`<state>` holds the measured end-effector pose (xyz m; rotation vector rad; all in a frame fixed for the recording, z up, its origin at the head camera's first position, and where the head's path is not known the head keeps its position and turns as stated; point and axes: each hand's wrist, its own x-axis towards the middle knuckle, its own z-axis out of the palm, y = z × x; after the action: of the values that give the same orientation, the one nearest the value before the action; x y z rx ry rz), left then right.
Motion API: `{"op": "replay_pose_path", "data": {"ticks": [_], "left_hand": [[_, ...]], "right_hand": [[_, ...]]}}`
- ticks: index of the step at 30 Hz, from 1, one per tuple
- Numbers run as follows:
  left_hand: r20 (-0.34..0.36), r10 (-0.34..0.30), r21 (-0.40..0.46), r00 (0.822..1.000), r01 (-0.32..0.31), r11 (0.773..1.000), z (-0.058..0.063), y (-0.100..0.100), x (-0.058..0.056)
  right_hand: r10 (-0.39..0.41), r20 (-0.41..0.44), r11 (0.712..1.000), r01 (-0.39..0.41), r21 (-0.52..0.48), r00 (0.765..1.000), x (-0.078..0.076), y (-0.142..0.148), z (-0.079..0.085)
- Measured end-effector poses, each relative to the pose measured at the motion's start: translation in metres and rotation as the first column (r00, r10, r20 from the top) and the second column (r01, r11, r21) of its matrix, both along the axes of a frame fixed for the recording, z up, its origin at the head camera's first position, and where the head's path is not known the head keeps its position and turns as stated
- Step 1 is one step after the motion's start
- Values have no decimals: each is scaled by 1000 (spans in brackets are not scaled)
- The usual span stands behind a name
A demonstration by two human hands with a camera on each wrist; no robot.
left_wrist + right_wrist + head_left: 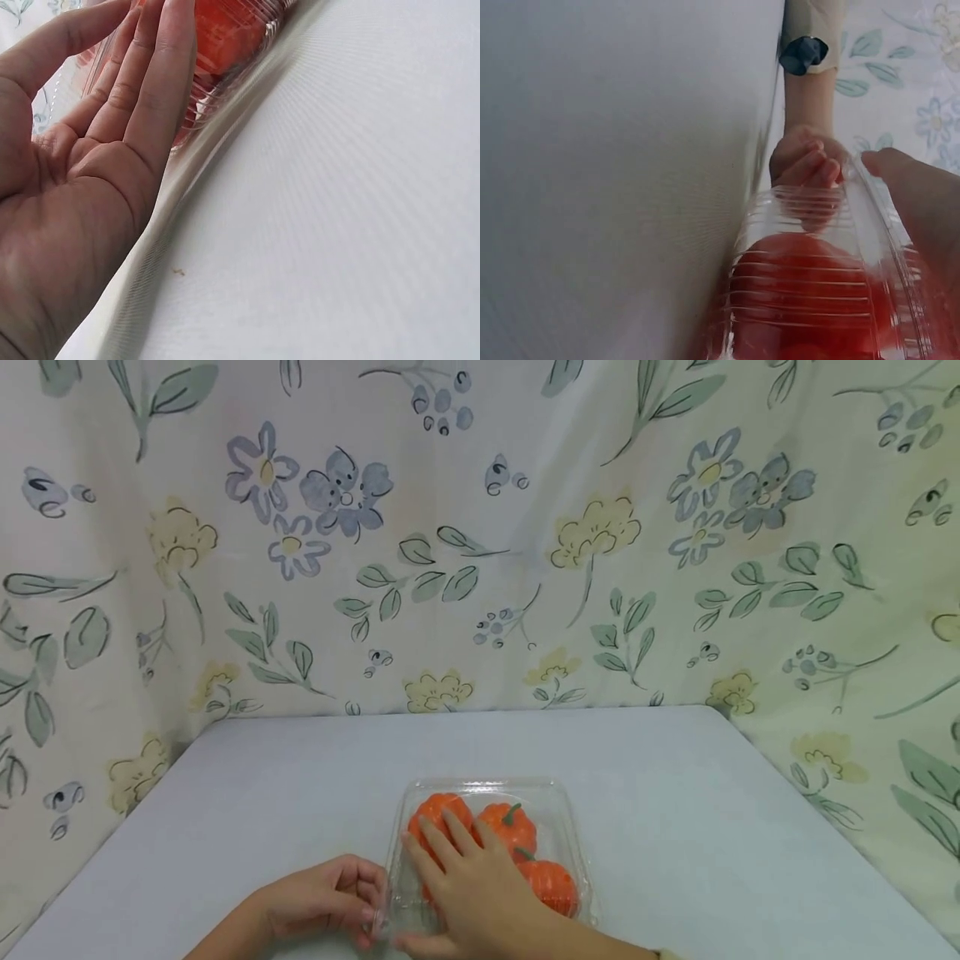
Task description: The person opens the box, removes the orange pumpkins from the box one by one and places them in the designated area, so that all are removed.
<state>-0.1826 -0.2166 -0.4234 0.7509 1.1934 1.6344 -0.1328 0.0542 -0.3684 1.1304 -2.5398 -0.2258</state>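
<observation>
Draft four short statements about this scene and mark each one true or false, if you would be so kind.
1. Ribbed orange pumpkins with green stems lie inside the clear plastic container. True.
2. The right hand, fingers spread, is over some of the pumpkins. True.
3. In the head view, the left hand is at the container's right edge. False: it is at the left edge.
4. The fabric backdrop is plain black. False: it is whitish, printed with flowers and leaves.

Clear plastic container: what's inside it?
Three orange pumpkins show, two with visible green stems. The right hand covers the near left part, where a sliver of orange peeks out; whether it's a fourth is hidden.
</observation>
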Motion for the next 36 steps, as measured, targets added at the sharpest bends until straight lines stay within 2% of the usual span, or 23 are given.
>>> {"op": "replay_pose_path", "data": {"ticks": [8,17,24,31,36], "left_hand": [[20,24,18,1000,-25,1000,-6,1,8],[18,59,36,998,-60,998,-10,5,12],[0,71,46,997,-71,996,-10,7,12],[-36,71,73,997,-68,995,-10,8,10],[-54,78,60,995,-75,995,-6,11,9]], "right_hand": [[26,-86,999,-23,36,996,4,-2,-5],[40,-70,999,-40,12,997,4,-3,-7],[59,-113,998,-59,0,992,3,-3,-10],[58,-110,998,-59,-1,992,2,-3,-10],[64,-169,998,-63,10,984,0,-2,-9]]}}
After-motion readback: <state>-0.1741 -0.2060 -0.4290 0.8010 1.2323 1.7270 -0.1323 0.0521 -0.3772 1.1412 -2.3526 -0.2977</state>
